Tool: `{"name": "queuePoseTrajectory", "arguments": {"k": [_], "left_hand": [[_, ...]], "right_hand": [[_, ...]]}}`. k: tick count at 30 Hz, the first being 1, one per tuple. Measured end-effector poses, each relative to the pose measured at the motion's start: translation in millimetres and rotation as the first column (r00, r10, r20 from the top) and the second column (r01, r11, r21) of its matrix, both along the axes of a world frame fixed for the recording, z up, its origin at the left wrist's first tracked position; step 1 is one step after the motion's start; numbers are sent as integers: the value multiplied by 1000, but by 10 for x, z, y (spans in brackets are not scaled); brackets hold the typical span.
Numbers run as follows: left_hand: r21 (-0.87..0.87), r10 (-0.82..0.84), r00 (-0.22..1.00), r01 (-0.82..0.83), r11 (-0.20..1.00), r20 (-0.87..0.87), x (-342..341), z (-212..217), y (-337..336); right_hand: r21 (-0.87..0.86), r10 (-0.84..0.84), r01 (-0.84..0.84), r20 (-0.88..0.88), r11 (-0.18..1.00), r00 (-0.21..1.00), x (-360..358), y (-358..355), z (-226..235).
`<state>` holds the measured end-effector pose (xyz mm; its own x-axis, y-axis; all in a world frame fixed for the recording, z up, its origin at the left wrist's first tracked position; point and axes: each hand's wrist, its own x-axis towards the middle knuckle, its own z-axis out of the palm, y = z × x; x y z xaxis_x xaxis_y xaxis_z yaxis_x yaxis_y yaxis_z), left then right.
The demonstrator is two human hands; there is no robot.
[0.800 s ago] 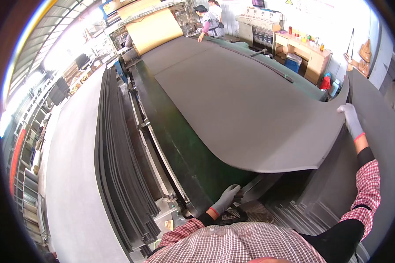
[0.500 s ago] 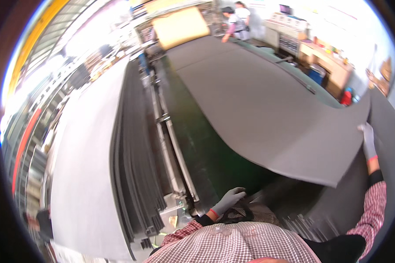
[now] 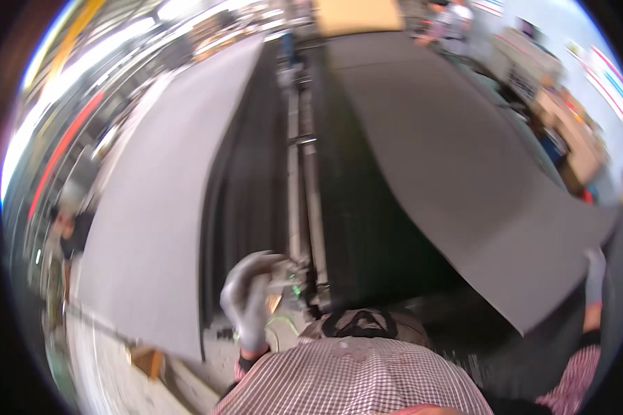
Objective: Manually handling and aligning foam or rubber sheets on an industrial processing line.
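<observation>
A large grey flexible sheet [image 3: 464, 159] stretches from the far machine toward my right side, its near corner raised and bent. At its right edge my right hand [image 3: 594, 277], in a pale grey glove, is closed on the sheet; its fingertips are partly hidden. My left hand [image 3: 249, 301], gloved the same way, is in the air beside the near end of a stack of sheets [image 3: 249, 187]. Motion blurs it, but its fingers look apart, with nothing visible in them.
Metal rails [image 3: 302, 166] run between the stack and a dark green belt surface [image 3: 356, 200]. Far right, a person [image 3: 450, 28] stands beside the sheet, near a wooden desk [image 3: 567, 124]. Another person [image 3: 76, 232] is at the left, beyond the stack.
My left hand has moved left and up, from over the belt's near end to beside the stack. My right hand stays at the sheet's edge. The view has turned left.
</observation>
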<state>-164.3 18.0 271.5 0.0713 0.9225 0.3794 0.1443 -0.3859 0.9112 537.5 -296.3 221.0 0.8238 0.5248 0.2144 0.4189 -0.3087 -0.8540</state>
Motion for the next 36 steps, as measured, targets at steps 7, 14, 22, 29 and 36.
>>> {"name": "queuePoseTrajectory", "arguments": {"k": [7,14,22,29,36], "left_hand": [[735,919,387,-598,318,-83,-597,106,-145],[683,739,249,-284,673,-626,-428,244,-172],[537,603,435,-277,797,-669,-582,229,-246],[497,415,726,-117,860,-548,-612,133,-207],[289,-768,605,789,543,-208,-1062,54,-504]], "right_hand": [[103,-106,97,79,990,991,-567,872,191],[3,-200,200,48,980,979,-940,663,292],[218,-167,161,8,963,986,-1137,993,583],[339,-164,216,-176,916,971,-1482,337,1095],[192,-161,143,85,971,983,-872,-264,421]]}}
